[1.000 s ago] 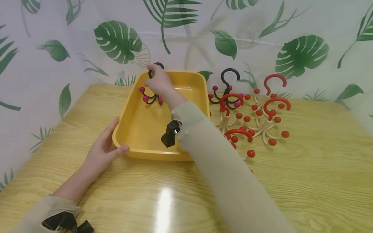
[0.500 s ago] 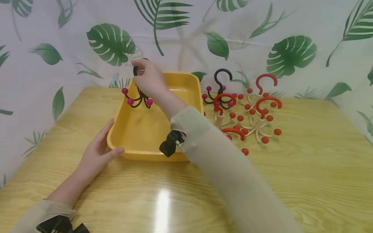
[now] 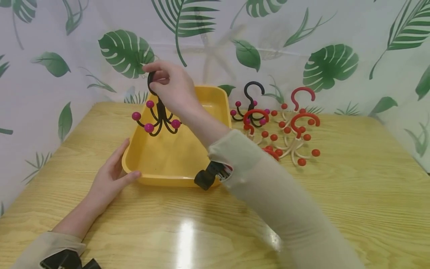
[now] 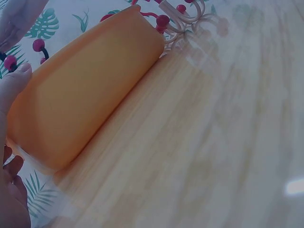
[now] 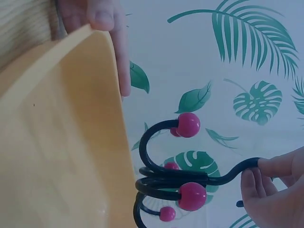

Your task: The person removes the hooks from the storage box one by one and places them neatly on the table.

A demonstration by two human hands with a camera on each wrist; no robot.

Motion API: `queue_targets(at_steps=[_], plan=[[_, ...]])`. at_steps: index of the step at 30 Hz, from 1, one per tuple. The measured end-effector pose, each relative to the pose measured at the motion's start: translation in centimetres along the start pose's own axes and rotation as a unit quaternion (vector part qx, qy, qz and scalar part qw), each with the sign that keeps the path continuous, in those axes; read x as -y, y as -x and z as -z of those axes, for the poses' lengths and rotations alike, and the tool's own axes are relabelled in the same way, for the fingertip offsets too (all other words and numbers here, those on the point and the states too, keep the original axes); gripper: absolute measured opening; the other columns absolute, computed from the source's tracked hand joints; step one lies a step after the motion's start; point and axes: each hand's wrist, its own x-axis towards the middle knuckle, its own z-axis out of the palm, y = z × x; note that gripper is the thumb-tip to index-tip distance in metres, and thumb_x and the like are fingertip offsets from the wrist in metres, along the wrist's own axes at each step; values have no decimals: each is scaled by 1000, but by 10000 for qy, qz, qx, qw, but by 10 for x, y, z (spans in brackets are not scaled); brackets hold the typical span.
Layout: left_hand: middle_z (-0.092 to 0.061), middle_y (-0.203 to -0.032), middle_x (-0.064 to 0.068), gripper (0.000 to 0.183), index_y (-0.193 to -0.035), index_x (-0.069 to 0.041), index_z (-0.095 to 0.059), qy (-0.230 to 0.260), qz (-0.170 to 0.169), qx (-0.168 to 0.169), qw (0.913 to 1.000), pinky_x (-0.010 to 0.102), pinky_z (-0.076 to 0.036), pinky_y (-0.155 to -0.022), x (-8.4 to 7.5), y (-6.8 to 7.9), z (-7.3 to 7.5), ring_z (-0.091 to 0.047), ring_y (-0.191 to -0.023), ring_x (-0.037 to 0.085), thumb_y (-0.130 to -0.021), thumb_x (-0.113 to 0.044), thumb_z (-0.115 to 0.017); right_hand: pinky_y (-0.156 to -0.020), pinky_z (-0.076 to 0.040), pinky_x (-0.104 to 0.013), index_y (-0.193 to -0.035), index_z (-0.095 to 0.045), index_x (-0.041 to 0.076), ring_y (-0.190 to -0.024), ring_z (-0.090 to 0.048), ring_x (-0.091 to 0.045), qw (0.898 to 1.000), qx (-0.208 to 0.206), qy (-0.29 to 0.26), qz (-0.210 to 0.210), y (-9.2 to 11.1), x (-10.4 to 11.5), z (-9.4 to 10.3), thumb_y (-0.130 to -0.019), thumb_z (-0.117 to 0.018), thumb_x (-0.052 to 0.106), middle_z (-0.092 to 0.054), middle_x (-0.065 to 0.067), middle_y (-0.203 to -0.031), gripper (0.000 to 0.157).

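A black multi-arm hook hanger (image 3: 162, 113) with pink ball tips hangs upright over the left side of a yellow plastic bin (image 3: 174, 182). My right hand (image 3: 178, 89) pinches its curved top between thumb and fingers, as the right wrist view also shows. The hanger's lower arms overlap the bin's inside in the head view. My left hand (image 3: 106, 179) holds the bin's front left corner, thumb at the front rim and fingers along the outer left wall. In the left wrist view, the bin's outer wall (image 4: 85, 90) hides the inside.
To the right of the bin stands another black hanger (image 3: 251, 106) with pink balls. Several cream hangers with red hooks and red balls, one cream hanger (image 3: 295, 145) nearest the right, stand beside it. A leaf-patterned wall covering (image 3: 208, 56) rises behind the wooden table (image 3: 134, 224).
My right hand has lifted the black hanger and brought it left and nearer, from the bin's far left part. My left hand keeps its place on the corner. The view has shifted slightly.
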Motion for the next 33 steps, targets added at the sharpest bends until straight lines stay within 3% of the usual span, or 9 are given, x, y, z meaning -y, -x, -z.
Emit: queue_targets(at_steps=[7, 13, 22, 33], plan=[[-13, -159, 3, 83, -154, -22, -15, -150, 93, 1, 9998, 6, -24, -102, 0, 0, 0, -13, -144, 23, -90, -7, -65, -76, -50, -16, -133, -56, 11, -89, -60, -13, 9990, 247, 197, 328, 11, 3, 18, -89, -65, 1, -63, -4, -95, 47], [-12, -159, 3, 82, -154, -21, -14, -97, 101, 42, 9999, 6, -24, -102, 0, 0, 0, -12, -144, 22, -91, -7, -64, -81, -50, -16, -125, -60, 9, -88, -62, -11, 9928, 567, 819, 664, 17, 4, 31, -88, -66, 4, -64, -4, -94, 37], [-13, -159, 2, 82, -154, -22, -15, -114, 136, 35, 9998, 6, -24, -101, -1, 0, 0, -13, -144, 22, -91, -8, -65, -82, -48, -18, -114, -61, 9, -87, -60, -11, 9699, 810, 2108, 910, 17, 6, 38, -90, -64, 4, -65, -1, -93, 24], [-14, -159, -1, 82, -154, -26, -15, -243, 261, 16, 9994, 11, -25, -105, -2, 0, 0, -14, -144, 21, -91, -11, -66, -73, -48, -19, -109, -61, 10, -80, -60, -10, 9458, 1184, 2865, 965, 19, 9, 48, -94, -61, 14, -66, 0, -98, 16]])
